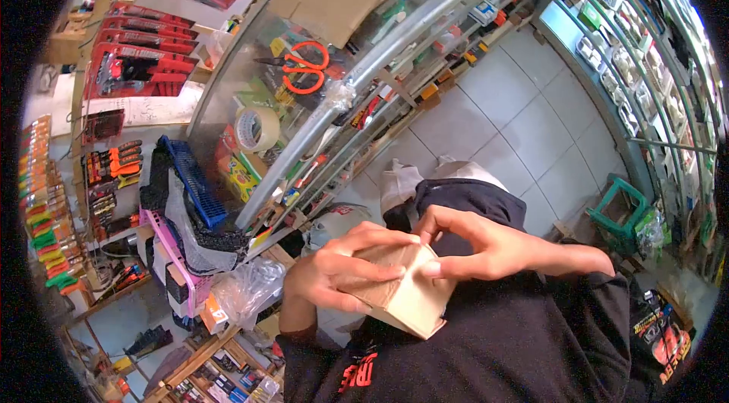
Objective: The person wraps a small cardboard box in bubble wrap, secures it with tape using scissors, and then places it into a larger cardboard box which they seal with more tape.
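A small plain cardboard box is held in front of my dark shirt. My left hand wraps round its left side, with fingers lying across the upper face. Thumb and index finger of my right hand are at the box's upper right edge, bent towards each other as in a pinch. Both hands touch the box, and its contents, if any, cannot be seen. Beyond my hands, on the glass counter, lie orange-handled scissors and a roll of tape.
A glass display counter with a metal rail runs along the left. Near it stand a blue plastic basket and a pink basket. Packed shelves line the right side, with a green stool on the tiled floor.
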Motion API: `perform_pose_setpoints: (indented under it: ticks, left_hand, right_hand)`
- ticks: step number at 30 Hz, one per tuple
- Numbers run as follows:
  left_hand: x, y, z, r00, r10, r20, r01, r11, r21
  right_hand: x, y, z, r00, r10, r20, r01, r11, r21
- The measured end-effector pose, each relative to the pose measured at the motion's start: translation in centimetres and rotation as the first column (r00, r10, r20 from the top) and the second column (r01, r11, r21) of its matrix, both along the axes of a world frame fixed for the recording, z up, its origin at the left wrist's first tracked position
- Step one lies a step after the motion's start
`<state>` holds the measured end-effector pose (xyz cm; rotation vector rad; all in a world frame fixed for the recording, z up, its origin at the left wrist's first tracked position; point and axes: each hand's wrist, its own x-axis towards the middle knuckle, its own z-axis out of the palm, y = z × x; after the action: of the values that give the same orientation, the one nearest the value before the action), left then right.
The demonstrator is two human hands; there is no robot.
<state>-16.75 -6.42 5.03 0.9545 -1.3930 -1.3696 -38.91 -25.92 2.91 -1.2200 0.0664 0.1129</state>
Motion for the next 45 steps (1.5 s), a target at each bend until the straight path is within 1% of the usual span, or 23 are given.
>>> perform_pose_setpoints:
  ticks: [1,2,4,5,8,9,13,15,18,21,24,25,26,28,31,34,37,41,45]
  left_hand:
    - [-0.3,-0.3,-0.4,0.999,-0.025,-0.037,0.023,0.999,-0.043]
    - [-0.3,-0.7,-0.5,0.996,-0.084,-0.031,0.082,0.994,-0.074]
    - [-1.0,-1.0,-0.7,0.994,-0.093,-0.062,0.088,0.993,-0.076]
    - [-1.0,-1.0,-0.8,0.993,-0.093,-0.067,0.087,0.993,-0.081]
    - [-1.4,-0.9,-1.2,0.991,-0.093,-0.097,0.085,0.993,-0.085]
    - [-1.7,-0.9,-1.2,0.99,-0.089,-0.108,0.081,0.994,-0.077]
    - [-1.9,-0.5,-1.6,0.988,-0.098,-0.117,0.094,0.995,-0.039]
    - [-2.0,-0.4,-1.8,0.984,-0.092,-0.154,0.087,0.995,-0.039]
    - [-2.1,-0.2,-2.3,0.976,-0.106,-0.193,0.104,0.994,-0.016]
    - [-2.2,-0.2,-2.5,0.967,-0.136,-0.216,0.137,0.99,-0.009]
    - [-2.3,-0.8,-2.3,0.962,-0.169,-0.214,0.168,0.986,-0.026]
    - [-2.4,-0.9,-2.3,0.962,-0.177,-0.208,0.175,0.984,-0.031]
    - [-2.5,-1.0,-2.5,0.96,-0.182,-0.213,0.177,0.983,-0.042]
    - [-2.6,-1.1,-2.8,0.957,-0.19,-0.219,0.181,0.982,-0.061]
    - [-2.8,-0.9,-3.0,0.954,-0.169,-0.248,0.161,0.986,-0.051]
    - [-2.9,-0.7,-2.8,0.957,-0.155,-0.246,0.148,0.988,-0.048]
    - [-2.8,-1.0,-2.7,0.957,-0.171,-0.235,0.162,0.985,-0.057]
    - [-2.9,-1.1,-2.7,0.955,-0.183,-0.233,0.177,0.983,-0.048]
    - [-3.0,-1.1,-3.0,0.941,-0.196,-0.277,0.193,0.981,-0.038]
  right_hand:
    - [0.1,0.3,0.0,0.999,-0.05,0.01,0.049,0.996,0.078]
    - [-0.1,0.5,0.0,0.999,-0.038,-0.019,0.039,0.997,0.063]
    - [-0.7,0.7,0.1,0.996,-0.02,-0.092,0.022,0.999,0.028]
    - [-0.7,1.2,-0.1,0.998,-0.069,-0.003,0.069,0.997,-0.036]
    - [-1.3,1.6,0.0,0.997,-0.074,-0.029,0.072,0.995,-0.066]
    - [-1.4,1.7,0.0,0.996,-0.082,-0.043,0.08,0.996,-0.038]
    - [-1.7,1.8,-0.2,0.996,-0.061,-0.063,0.055,0.994,-0.09]
    - [-1.8,1.7,0.1,0.995,-0.045,-0.094,0.036,0.995,-0.098]
    - [-1.9,1.7,0.6,0.992,0.017,-0.121,-0.028,0.995,-0.096]
    - [-2.2,1.3,0.5,0.98,0.125,-0.152,-0.137,0.988,-0.071]
    - [-2.3,0.6,0.4,0.978,0.159,-0.132,-0.167,0.984,-0.054]
    - [-2.2,0.5,0.2,0.981,0.149,-0.121,-0.151,0.989,-0.008]
    - [-2.3,0.5,0.8,0.944,0.16,-0.288,-0.129,0.984,0.124]
    - [-2.0,0.9,1.3,0.984,0.069,-0.167,-0.087,0.991,-0.106]
    - [-1.9,0.9,1.1,0.978,0.101,-0.181,-0.119,0.988,-0.094]
    - [-1.9,0.9,1.0,0.979,0.113,-0.167,-0.136,0.982,-0.13]
    - [-1.9,0.9,0.9,0.989,0.085,-0.118,-0.101,0.986,-0.135]
    - [-1.9,0.6,1.0,0.99,0.101,-0.099,-0.118,0.974,-0.192]
    - [-1.9,0.3,1.2,0.991,0.101,-0.084,-0.116,0.973,-0.199]
